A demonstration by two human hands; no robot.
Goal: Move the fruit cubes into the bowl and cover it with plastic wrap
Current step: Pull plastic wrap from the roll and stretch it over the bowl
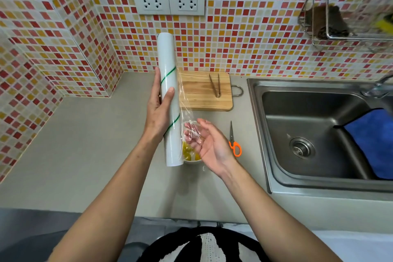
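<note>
At the centre of the frame, above the grey countertop [89,144], the left hand [158,116] grips a long white roll of plastic wrap [169,91], fingers behind the tube and thumb curled across its front, so the roll stands nearly upright with its lower end just left of the bowl [192,160]. A loose sheet of clear film [186,110] trails off the roll's right edge down to the right hand [209,144], whose palm faces up with relaxed fingers; the film is draped and bunched over those fingers [192,134], and whether they pinch it I cannot tell.

The film looks very light, limp and clingy, likely to stick to itself and to skin, so it is best taken at its free edge with both corners held apart and kept taut. The roll seems stiff and light, easy to hold mid-length.

The yellow fruit cubes [188,152] already lie in the bowl, directly beneath the right hand's fingers and partly hidden by roll and film. Orange-handled scissors [234,144] lie just right of that hand; the wooden cutting board [205,91] with tongs [215,85] sits behind.
</note>
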